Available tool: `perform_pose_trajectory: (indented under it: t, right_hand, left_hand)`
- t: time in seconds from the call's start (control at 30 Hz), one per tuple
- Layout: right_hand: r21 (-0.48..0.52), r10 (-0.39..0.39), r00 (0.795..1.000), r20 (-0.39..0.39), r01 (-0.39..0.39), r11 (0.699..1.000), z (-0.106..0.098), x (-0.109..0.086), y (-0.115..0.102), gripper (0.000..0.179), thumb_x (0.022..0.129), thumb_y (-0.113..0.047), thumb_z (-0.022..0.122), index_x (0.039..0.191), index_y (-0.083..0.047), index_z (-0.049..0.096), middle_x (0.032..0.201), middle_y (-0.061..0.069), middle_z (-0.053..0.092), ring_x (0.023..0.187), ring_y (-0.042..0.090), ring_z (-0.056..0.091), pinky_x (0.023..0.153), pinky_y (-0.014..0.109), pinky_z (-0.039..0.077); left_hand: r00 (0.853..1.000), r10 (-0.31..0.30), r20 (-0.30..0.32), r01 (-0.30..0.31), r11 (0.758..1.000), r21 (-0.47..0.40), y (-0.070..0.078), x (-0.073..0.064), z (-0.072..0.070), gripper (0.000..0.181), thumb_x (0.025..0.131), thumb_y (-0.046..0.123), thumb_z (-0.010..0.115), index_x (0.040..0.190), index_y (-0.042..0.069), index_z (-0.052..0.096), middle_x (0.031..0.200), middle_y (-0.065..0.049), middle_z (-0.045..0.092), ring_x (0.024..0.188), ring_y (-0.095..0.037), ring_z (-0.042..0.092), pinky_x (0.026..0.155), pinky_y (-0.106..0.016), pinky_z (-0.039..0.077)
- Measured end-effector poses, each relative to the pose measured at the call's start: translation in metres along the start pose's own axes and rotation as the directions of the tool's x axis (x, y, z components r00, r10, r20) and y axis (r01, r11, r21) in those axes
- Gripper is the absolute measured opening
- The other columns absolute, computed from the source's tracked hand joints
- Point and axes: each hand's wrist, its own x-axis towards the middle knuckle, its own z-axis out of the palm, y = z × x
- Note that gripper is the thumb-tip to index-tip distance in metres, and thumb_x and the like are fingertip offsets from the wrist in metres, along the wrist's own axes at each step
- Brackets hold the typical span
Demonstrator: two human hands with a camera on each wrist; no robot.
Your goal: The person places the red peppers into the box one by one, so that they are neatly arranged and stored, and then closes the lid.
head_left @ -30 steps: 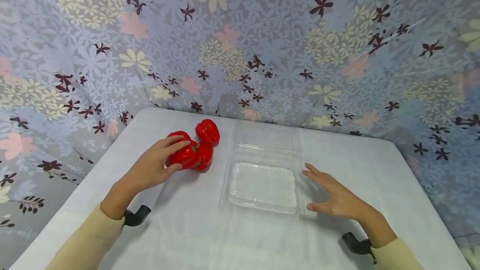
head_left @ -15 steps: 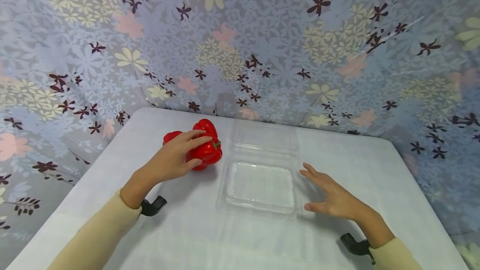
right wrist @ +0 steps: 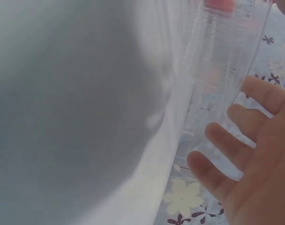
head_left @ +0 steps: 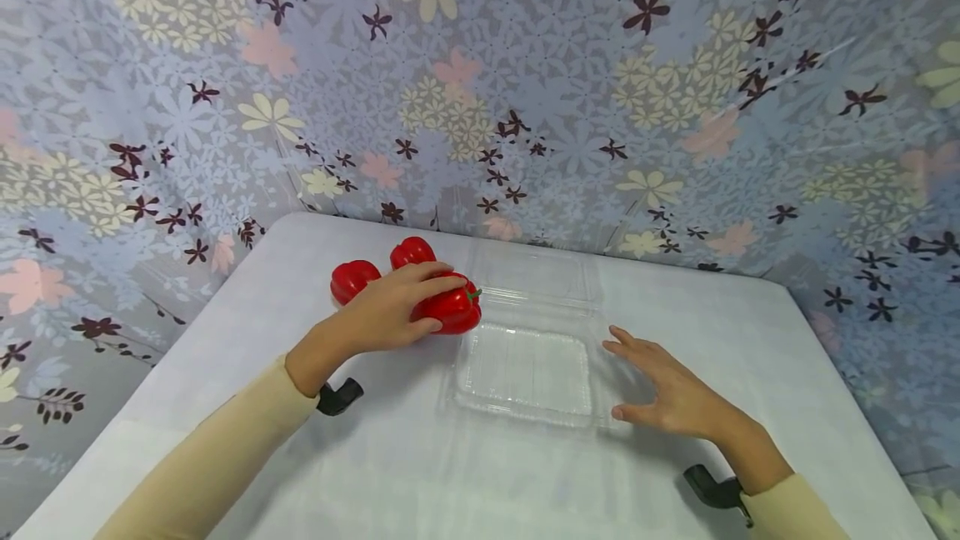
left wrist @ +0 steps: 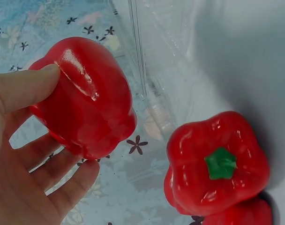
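Note:
My left hand grips a glossy red bell pepper with a green stem, held over the left edge of a clear plastic clamshell container. In the left wrist view, thumb and fingers hold the pepper's sides. Two more red bell peppers, a left one and a back one, sit on the table behind that hand; whatever lies beneath the hand is hidden. To the container's right, my right hand has its fingers spread and holds nothing. Whether its fingertips touch the rim cannot be told.
The container's lid lies folded back toward the flower-patterned backdrop. A white cloth covers the table. Each wrist carries a black camera mount, one on the left and one on the right.
My left hand has carried the bell pepper rightward from the group to the container's left edge, uncovering the left pepper. The right hand keeps its place, and the container has not moved.

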Motion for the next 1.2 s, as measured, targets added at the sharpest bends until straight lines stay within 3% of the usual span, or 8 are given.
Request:
perform_pose_trajectory:
  t: [0.13,0.37,0.63,0.8,1.2]
  right_hand:
    - [-0.025,-0.005,1.0,-0.005,0.005,1.0,0.0,0.001,0.001,0.083,0.081,-0.037,0.08,0.148,-0.005,0.043,0.159,0.024,0.031,0.136,0.048,0.04,0.098,0.071,0.04]
    - [0.001,0.02,1.0,0.023,-0.02,1.0,0.0,-0.001,0.003,0.085,0.081,-0.034,0.08,0.151,-0.008,0.039,0.161,0.024,0.028,0.138,0.048,0.04,0.101,0.071,0.038]
    - [0.011,0.053,0.997,0.055,-0.054,0.998,-0.004,0.0,0.0,0.086,0.083,-0.037,0.078,0.154,-0.013,0.035,0.163,0.022,0.024,0.142,0.05,0.035,0.104,0.071,0.037]
    - [0.035,0.064,0.996,0.064,-0.066,0.997,-0.004,0.0,-0.001,0.085,0.084,-0.037,0.078,0.154,-0.013,0.035,0.164,0.021,0.023,0.143,0.051,0.033,0.104,0.071,0.037]
    - [0.03,0.071,0.995,0.067,-0.073,0.997,-0.001,0.003,0.0,0.085,0.082,-0.036,0.079,0.153,-0.011,0.037,0.164,0.021,0.023,0.143,0.05,0.034,0.105,0.07,0.037]
  left_hand:
    - [1.0,-0.004,0.019,0.004,1.0,-0.003,0.003,0.003,0.001,0.066,0.084,0.025,0.077,0.144,0.022,0.052,0.146,-0.01,0.054,0.134,-0.031,0.051,0.095,-0.049,0.057]
    - [0.998,0.052,0.043,-0.052,0.999,-0.004,0.007,0.013,0.007,0.063,0.086,0.026,0.076,0.144,0.023,0.052,0.145,-0.008,0.054,0.133,-0.028,0.052,0.1,-0.046,0.055]
    - [0.994,0.07,0.087,-0.072,0.997,0.013,0.013,0.025,0.008,0.062,0.086,0.026,0.075,0.144,0.027,0.052,0.146,-0.006,0.053,0.134,-0.025,0.051,0.101,-0.045,0.055]
    - [0.985,0.084,0.151,-0.088,0.996,0.02,0.02,0.036,0.017,0.065,0.086,0.029,0.076,0.145,0.029,0.05,0.147,-0.005,0.052,0.134,-0.024,0.05,0.098,-0.041,0.056]
    - [0.971,0.119,0.208,-0.125,0.992,0.014,0.031,0.052,0.036,0.063,0.088,0.029,0.074,0.146,0.028,0.048,0.147,-0.005,0.051,0.133,-0.023,0.051,0.097,-0.039,0.057]
